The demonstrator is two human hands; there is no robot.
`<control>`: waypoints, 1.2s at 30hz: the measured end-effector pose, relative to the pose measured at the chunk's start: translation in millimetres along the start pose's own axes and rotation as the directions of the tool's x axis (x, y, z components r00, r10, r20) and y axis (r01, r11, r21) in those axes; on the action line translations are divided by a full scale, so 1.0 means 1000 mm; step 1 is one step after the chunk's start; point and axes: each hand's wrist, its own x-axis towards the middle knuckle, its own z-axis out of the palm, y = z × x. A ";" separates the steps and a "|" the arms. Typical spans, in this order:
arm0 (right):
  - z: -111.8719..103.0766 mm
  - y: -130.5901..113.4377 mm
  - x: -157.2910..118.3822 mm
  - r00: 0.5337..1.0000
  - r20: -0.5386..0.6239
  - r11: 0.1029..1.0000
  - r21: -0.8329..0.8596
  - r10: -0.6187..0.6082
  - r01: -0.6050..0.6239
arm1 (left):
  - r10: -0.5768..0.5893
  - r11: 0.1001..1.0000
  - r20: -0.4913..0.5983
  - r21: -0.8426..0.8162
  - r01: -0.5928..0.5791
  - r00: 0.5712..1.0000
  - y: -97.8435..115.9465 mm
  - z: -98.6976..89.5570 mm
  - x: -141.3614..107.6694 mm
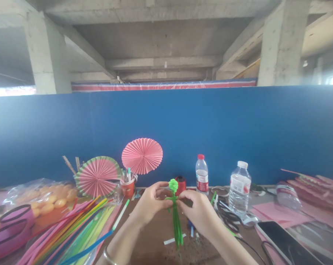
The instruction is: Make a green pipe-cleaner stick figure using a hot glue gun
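1. Wall [210, 129]: blue, spanning the middle of the frame.
2. Table [152, 235]: brown, across the bottom of the frame.
3. Left hand [153, 201]: lower centre, pinching the green bundle from its left, thumb just below the curled head, a finger up near that head.
4. Right hand [196, 207]: right of lower centre, thumb and forefinger pinched at the bundle's right side, just below the head.
5. Green bundle [176, 222]: between both hands, head up, strands hanging below the fingertips.
6. White strip [170, 241]: bottom centre, beside the strands.
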 end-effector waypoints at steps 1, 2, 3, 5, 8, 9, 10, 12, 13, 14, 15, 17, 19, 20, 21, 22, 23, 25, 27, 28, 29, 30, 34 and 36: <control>0.000 0.000 0.000 1.000 -0.008 1.000 0.008 -0.008 0.008 | 0.008 1.000 0.000 -0.010 -0.008 1.000 -0.002 -0.001 0.001; 0.000 0.000 0.000 1.000 -0.015 1.000 0.014 -0.017 0.017 | 0.021 1.000 -0.002 -0.020 -0.021 1.000 -0.003 -0.001 0.002; 0.001 0.000 0.000 0.999 -0.021 1.000 0.017 -0.026 0.026 | 0.033 0.999 -0.002 -0.027 -0.033 0.999 -0.004 -0.001 0.003; 0.001 0.000 -0.001 0.999 -0.031 0.999 0.018 -0.041 0.041 | 0.053 0.998 0.003 -0.038 -0.053 0.999 -0.005 -0.001 0.004; 0.002 0.000 -0.002 0.998 -0.035 0.998 0.022 -0.050 0.051 | 0.049 0.998 0.013 -0.046 -0.049 0.999 -0.006 -0.001 0.003; 0.002 0.000 -0.001 0.998 -0.037 0.998 0.025 -0.051 0.052 | 0.045 0.998 0.016 -0.041 -0.044 0.999 -0.006 -0.001 0.003; 0.002 0.000 -0.001 0.998 -0.040 0.998 0.029 -0.052 0.054 | 0.045 0.998 0.017 -0.035 -0.044 0.999 -0.006 -0.001 0.003; 0.001 0.000 -0.001 0.997 -0.053 0.998 0.042 -0.054 0.056 | 0.056 0.998 0.020 -0.036 -0.056 0.998 -0.006 -0.001 0.003; 0.001 0.001 -0.001 0.997 -0.058 0.997 0.051 -0.055 0.058 | 0.066 0.997 0.022 -0.050 -0.064 0.998 -0.006 -0.001 0.003; 0.001 0.001 -0.001 0.997 -0.062 0.996 0.061 -0.055 0.059 | 0.075 0.995 0.022 -0.069 -0.074 0.997 -0.007 -0.001 0.003; 0.001 0.001 -0.001 0.996 -0.063 0.995 0.073 -0.056 0.061 | 0.085 0.993 0.020 -0.087 -0.083 0.996 -0.007 -0.001 0.004; 0.001 0.001 -0.001 0.996 -0.066 0.993 0.090 -0.068 0.074 | 0.100 0.991 0.007 -0.093 -0.099 0.995 -0.006 0.000 0.004; 0.000 0.000 -0.002 0.993 -0.069 0.991 0.084 -0.094 0.100 | 0.114 0.991 -0.004 -0.074 -0.114 0.993 -0.006 0.000 0.004; -0.001 -0.001 -0.002 0.992 -0.068 0.991 0.071 -0.109 0.114 | 0.113 0.991 0.000 -0.077 -0.113 0.994 -0.006 0.001 0.004; -0.002 -0.002 -0.003 0.991 -0.067 0.991 0.052 -0.120 0.123 | 0.106 0.990 0.010 -0.100 -0.104 0.994 -0.007 0.001 0.004; -0.003 -0.002 -0.003 0.990 -0.065 0.992 0.034 -0.122 0.125 | 0.095 0.986 0.023 -0.137 -0.091 0.995 -0.008 0.001 0.004; -0.004 -0.003 -0.004 0.991 -0.063 0.993 0.020 -0.118 0.120 | 0.086 0.980 0.033 -0.181 -0.079 0.996 -0.008 0.001 0.004; -0.006 -0.004 -0.005 0.992 -0.073 0.995 0.009 -0.102 0.103 | 0.076 0.969 0.036 -0.239 -0.065 0.996 -0.009 0.002 0.004; -0.006 -0.005 -0.005 0.992 -0.083 0.995 0.011 -0.097 0.098 | 0.085 0.974 0.002 -0.212 -0.082 0.996 -0.009 0.003 0.004; -0.005 -0.005 -0.006 0.991 -0.086 0.995 0.009 -0.099 0.100 | 0.093 0.981 -0.024 -0.171 -0.096 0.995 -0.007 0.003 0.004; -0.005 -0.005 -0.006 0.991 -0.092 0.995 0.002 -0.101 0.102 | 0.103 0.987 -0.055 -0.119 -0.109 0.993 -0.005 0.004 0.004; -0.004 -0.005 -0.007 0.990 -0.099 0.995 -0.009 -0.098 0.098 | 0.114 0.991 -0.088 -0.055 -0.119 0.990 -0.003 0.006 0.003; -0.002 -0.007 -0.008 0.989 -0.142 0.998 -0.048 -0.053 0.047 | 0.174 0.971 -0.228 0.202 -0.128 0.958 0.005 0.013 -0.003; -0.002 -0.009 -0.008 0.989 -0.141 0.998 -0.046 -0.039 0.033 | 0.201 0.952 -0.264 0.281 -0.125 0.943 0.006 0.017 -0.006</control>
